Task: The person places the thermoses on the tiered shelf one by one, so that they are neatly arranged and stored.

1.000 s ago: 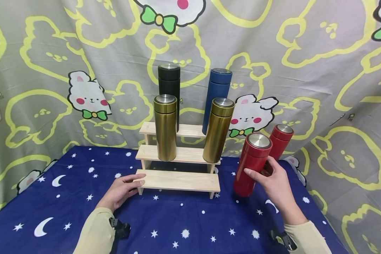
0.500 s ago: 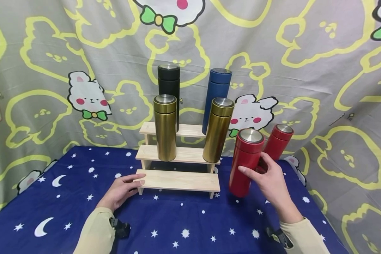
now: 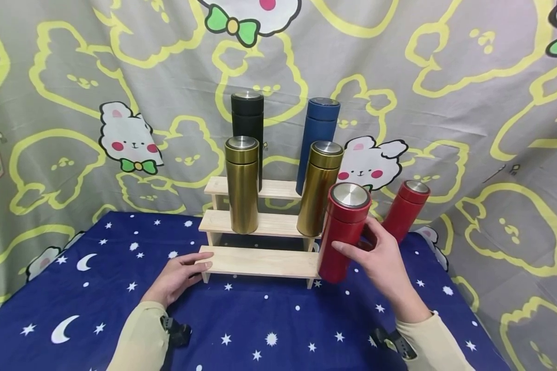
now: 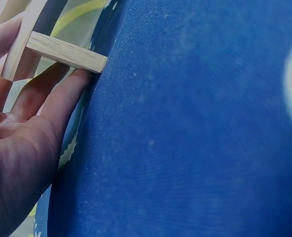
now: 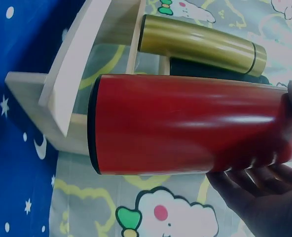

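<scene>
My right hand (image 3: 380, 257) grips a red thermos bottle (image 3: 344, 232) with a silver lid, fingers around its side. The bottle tilts slightly and is at the right end of the lowest step of a three-tier wooden display stand (image 3: 260, 262). In the right wrist view, the red bottle's dark base points toward the stand. My left hand (image 3: 176, 278) holds the left end of the lowest step; in the left wrist view, its fingertips (image 4: 79, 79) touch the step's leg. Two gold bottles (image 3: 242, 190) stand on the middle step. A black bottle (image 3: 247, 116) and a blue bottle (image 3: 319, 129) occupy the top step.
A second red bottle (image 3: 406, 208) stands at the right, behind my right hand. The dark blue tablecloth (image 3: 241, 330) has white stars and moons. Behind it hangs a grey cartoon-print curtain (image 3: 176, 77).
My right hand has carried the red bottle leftward, from beside the stand to the right end of its lowest step. My left hand stays at the stand's left end.
</scene>
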The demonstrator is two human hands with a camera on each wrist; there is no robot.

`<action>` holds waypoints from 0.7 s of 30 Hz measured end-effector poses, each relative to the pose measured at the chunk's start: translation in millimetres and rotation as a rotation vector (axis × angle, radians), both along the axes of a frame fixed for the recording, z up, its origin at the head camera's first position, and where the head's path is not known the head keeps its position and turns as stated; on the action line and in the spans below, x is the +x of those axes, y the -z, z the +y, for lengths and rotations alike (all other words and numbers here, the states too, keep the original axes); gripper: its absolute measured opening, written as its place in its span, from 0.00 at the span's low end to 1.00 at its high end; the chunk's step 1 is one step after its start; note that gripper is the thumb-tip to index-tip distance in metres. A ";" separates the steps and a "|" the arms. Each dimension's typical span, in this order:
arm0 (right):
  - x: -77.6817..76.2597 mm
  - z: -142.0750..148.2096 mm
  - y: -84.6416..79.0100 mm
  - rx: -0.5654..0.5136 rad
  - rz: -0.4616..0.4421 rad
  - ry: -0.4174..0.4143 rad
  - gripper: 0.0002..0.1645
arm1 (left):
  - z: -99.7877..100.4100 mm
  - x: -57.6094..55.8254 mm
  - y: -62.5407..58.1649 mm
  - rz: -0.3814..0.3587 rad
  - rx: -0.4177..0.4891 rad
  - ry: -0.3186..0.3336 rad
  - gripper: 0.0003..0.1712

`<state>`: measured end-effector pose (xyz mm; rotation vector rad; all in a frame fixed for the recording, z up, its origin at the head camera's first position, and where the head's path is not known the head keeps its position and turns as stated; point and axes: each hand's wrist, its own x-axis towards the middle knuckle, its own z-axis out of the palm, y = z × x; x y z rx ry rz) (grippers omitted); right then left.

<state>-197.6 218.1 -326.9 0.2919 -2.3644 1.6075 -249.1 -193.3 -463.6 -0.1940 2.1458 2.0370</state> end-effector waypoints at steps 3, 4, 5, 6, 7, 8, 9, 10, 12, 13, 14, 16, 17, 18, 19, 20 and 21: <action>-2.5 -5.1 -1.4 -0.007 -0.013 -0.030 0.39 | -0.5 -0.2 -1.6 0.005 0.002 0.000 0.30; -3.7 -6.7 -1.5 -0.009 -0.015 -0.039 0.39 | -0.6 -0.4 -1.8 0.006 0.002 0.000 0.31; -5.0 -8.2 -1.4 -0.015 -0.015 -0.050 0.39 | -0.8 -0.4 -2.0 0.006 0.001 0.003 0.31; -6.4 -9.7 -1.2 -0.025 -0.015 -0.065 0.39 | -0.9 -0.5 -2.0 0.005 0.005 0.005 0.31; -7.8 -11.2 -0.9 -0.033 -0.014 -0.079 0.39 | -1.0 -0.6 -2.0 0.005 0.006 0.006 0.31; -9.3 -12.9 -0.7 -0.046 -0.012 -0.095 0.38 | -1.1 -0.7 -1.9 0.005 0.007 0.006 0.31; -10.6 -14.5 -0.5 -0.057 -0.010 -0.110 0.38 | -1.2 -0.7 -1.8 0.006 0.005 0.006 0.31; -11.9 -16.1 -0.4 -0.070 -0.009 -0.125 0.38 | -1.2 -0.8 -1.7 0.007 0.003 0.006 0.31; -13.9 -19.6 -0.7 -0.090 -0.008 -0.151 0.38 | -0.9 -0.9 -1.6 0.010 0.006 0.003 0.31; -14.6 -21.4 -1.0 -0.094 -0.010 -0.161 0.37 | -0.7 -1.0 -1.5 0.010 0.007 0.002 0.31; -15.3 -23.2 -1.2 -0.098 -0.013 -0.170 0.37 | -0.5 -0.9 -1.4 0.009 0.008 0.003 0.31; -16.3 -27.4 -1.6 -0.104 -0.018 -0.188 0.37 | -0.2 -0.8 -0.7 0.008 0.011 0.006 0.31; -16.8 -29.8 -1.6 -0.107 -0.018 -0.197 0.37 | -0.1 -0.7 -0.4 0.007 0.013 0.008 0.31; -17.0 -32.3 -1.5 -0.110 -0.019 -0.205 0.38 | -0.2 -0.4 -0.2 0.005 0.013 0.008 0.31; -17.2 -35.1 -1.4 -0.114 -0.018 -0.213 0.38 | -0.4 -0.4 0.1 0.005 0.013 0.009 0.31; -17.7 -38.1 -1.1 -0.118 -0.016 -0.224 0.38 | -0.7 -0.2 0.3 0.007 0.010 0.009 0.31; -18.5 -41.5 -0.8 -0.124 -0.015 -0.236 0.38 | -1.2 -0.1 0.5 0.008 0.011 0.007 0.31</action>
